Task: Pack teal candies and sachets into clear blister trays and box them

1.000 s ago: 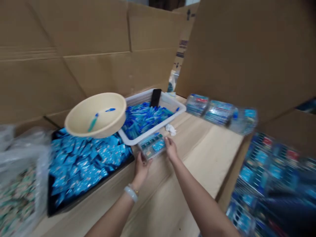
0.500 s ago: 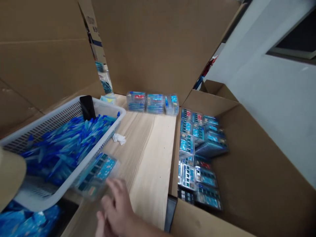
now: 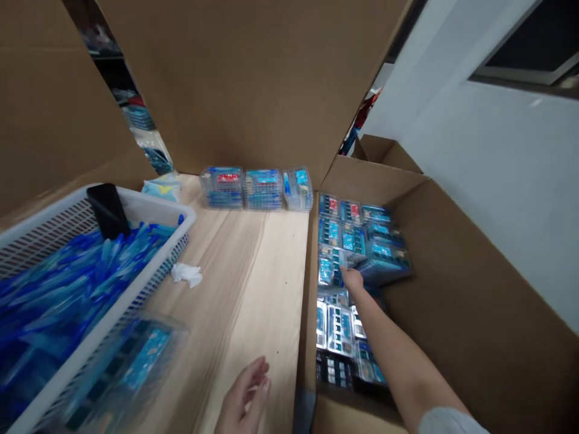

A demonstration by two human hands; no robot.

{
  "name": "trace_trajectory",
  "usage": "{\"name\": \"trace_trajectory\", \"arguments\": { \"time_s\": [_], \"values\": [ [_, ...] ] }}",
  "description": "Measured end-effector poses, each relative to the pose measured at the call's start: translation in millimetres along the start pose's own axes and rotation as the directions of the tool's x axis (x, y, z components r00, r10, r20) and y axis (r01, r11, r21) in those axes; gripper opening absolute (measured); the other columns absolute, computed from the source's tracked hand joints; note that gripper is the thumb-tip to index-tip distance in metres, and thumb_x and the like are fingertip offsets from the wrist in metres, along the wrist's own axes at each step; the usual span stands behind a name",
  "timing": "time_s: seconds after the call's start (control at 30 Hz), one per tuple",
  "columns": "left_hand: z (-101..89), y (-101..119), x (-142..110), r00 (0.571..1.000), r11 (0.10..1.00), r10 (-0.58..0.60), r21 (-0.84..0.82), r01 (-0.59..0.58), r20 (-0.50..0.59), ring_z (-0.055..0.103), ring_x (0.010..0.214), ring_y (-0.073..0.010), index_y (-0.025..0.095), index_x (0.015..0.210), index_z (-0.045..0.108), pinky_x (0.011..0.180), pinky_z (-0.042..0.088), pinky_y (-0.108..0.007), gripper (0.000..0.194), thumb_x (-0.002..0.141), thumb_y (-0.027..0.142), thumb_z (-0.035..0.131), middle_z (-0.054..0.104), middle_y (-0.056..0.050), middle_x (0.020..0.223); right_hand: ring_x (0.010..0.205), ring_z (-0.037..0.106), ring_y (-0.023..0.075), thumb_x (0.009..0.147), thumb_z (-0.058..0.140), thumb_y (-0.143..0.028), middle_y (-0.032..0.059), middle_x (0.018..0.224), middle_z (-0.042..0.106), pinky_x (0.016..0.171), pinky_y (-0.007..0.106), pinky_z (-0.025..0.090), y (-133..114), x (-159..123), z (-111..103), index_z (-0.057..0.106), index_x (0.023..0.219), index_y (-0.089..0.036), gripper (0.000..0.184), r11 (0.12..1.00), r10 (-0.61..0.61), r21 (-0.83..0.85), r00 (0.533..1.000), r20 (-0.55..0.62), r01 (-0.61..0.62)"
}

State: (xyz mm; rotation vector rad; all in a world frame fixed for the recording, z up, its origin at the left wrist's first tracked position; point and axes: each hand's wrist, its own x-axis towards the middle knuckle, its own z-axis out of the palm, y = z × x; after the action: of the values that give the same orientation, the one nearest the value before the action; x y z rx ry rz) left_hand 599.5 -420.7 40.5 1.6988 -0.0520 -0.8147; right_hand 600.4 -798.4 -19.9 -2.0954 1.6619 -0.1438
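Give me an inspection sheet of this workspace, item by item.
Surface: pale wooden tabletop.
Job's things: clear plastic packs with blue cards, laid inside a brown cardboard box.
Clutter: row of three clear plastic packs; crumpled white tissue; white plastic mesh basket of blue plastic pieces; flat black phone-like slab.
Hands: right hand touching the packs; left hand blurred, over the tabletop.
Cables: nothing seen.
Surroundings: tall brown cardboard sheets; white wall.
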Motion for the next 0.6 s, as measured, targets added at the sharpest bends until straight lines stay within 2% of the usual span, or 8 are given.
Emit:
{"name": "trace_trajectory", "arguments": {
  "time_s": [0.07,0.17,0.27,0.37,0.47,0.53,0.6],
  "values": [
    [27.9,8.4,19.5,0.993,0.996,0.030,0.084,-0.040,0.110,0.057,0.092,-0.0200,0.015,0.103,0.056,0.081,0.045,-0.031,0.046,0.070,0.047,0.050,0.060,-0.012,0.103,0.084,0.056,0.0192,0.077,0.050,-0.035,0.0095,0.086,0.061,0.075,0.035,0.041,7.5,12.9,7.5,0.060,0.082,-0.011,0.027,1.000,0.013,-0.002,1.000,0.022,-0.013],
    [64.2,22.1,37.4,0.958,0.975,0.089,0.173,-0.139,0.272,0.056,0.091,-0.0186,0.015,0.107,0.054,0.082,0.044,-0.030,0.041,0.075,0.038,0.046,0.059,-0.011,0.103,0.090,0.055,0.0271,0.074,0.050,-0.039,0.0165,0.086,0.061,0.075,0.035,0.040,15.6,20.0,14.7,0.063,0.077,-0.010,0.032,0.999,0.002,0.033,1.000,-0.007,-0.001],
    [85.7,30.9,41.6,0.919,0.955,0.140,0.196,-0.223,0.368,0.053,0.095,-0.0184,0.016,0.111,0.051,0.086,0.041,-0.031,0.039,0.077,0.033,0.044,0.057,-0.010,0.105,0.096,0.052,0.0309,0.071,0.051,-0.039,0.0191,0.092,0.060,0.078,0.036,0.037,21.2,19.9,14.3,0.064,0.082,-0.010,0.033,0.994,-0.017,0.112,0.999,-0.043,0.022],
    [91.1,33.9,38.3,0.910,0.947,0.147,0.209,-0.242,0.388,0.050,0.101,-0.0201,0.017,0.114,0.050,0.090,0.038,-0.031,0.040,0.077,0.032,0.044,0.054,-0.010,0.111,0.098,0.050,0.0313,0.067,0.054,-0.037,0.0176,0.093,0.060,0.081,0.037,0.035,24.8,17.3,11.6,0.064,0.085,-0.012,0.032,0.971,-0.018,0.237,0.998,-0.060,0.032],
    [87.6,33.0,33.2,0.929,0.955,0.117,0.216,-0.202,0.351,0.050,0.100,-0.0216,0.017,0.112,0.052,0.088,0.038,-0.032,0.039,0.077,0.032,0.045,0.055,-0.010,0.109,0.095,0.051,0.0306,0.062,0.059,-0.035,0.0141,0.085,0.062,0.081,0.037,0.035,26.0,15.5,12.4,0.064,0.081,-0.014,0.029,0.911,0.009,0.412,0.998,-0.067,0.020],
    [84.5,30.8,30.3,0.943,0.962,0.097,0.215,-0.171,0.317,0.052,0.096,-0.0216,0.017,0.111,0.053,0.086,0.040,-0.032,0.039,0.075,0.031,0.046,0.056,-0.011,0.107,0.090,0.053,0.0277,0.058,0.062,-0.033,0.0102,0.079,0.062,0.078,0.035,0.037,25.3,16.0,15.5,0.063,0.079,-0.015,0.028,0.831,0.038,0.557,0.997,-0.066,0.005],
    [82.0,27.9,28.2,0.959,0.965,0.107,0.205,-0.164,0.264,0.053,0.092,-0.0206,0.016,0.109,0.053,0.083,0.041,-0.032,0.038,0.074,0.030,0.047,0.057,-0.011,0.105,0.080,0.056,0.0230,0.055,0.063,-0.030,0.0053,0.071,0.062,0.072,0.032,0.040,24.1,17.9,19.0,0.061,0.078,-0.016,0.027,0.700,0.061,0.714,0.997,-0.037,-0.017]
  ]
}}
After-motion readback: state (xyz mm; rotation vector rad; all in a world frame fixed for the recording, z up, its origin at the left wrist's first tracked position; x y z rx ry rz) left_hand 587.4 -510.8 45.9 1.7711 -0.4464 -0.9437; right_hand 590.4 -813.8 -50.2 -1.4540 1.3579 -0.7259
